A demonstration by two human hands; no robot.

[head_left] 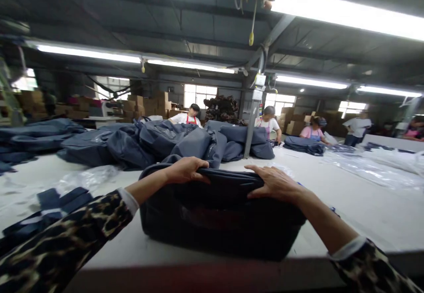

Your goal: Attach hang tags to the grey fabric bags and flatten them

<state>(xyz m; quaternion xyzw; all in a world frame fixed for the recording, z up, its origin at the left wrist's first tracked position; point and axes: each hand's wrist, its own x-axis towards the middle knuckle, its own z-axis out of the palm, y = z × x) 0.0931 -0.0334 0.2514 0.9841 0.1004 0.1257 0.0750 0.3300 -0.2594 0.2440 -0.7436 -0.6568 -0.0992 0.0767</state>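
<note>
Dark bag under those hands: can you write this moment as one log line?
dark bag: on white table; left hand: gripping its top edge; right hand: touching its top edge; behind: dark fabric pile

Factory workshop under a dark metal roof [149, 23]. A grey post [252, 123] stands at a long white worktable [321, 187]. Left of the post, dark fabric bags [165, 140] lie heaped on the table; right of it, clear plastic sheeting [374, 165] is spread. Beyond the post, on both sides, are people in aprons [191, 119], stacked cardboard boxes [160, 105] and windows [200, 94]. Tube lights [347, 12] run overhead.
</note>
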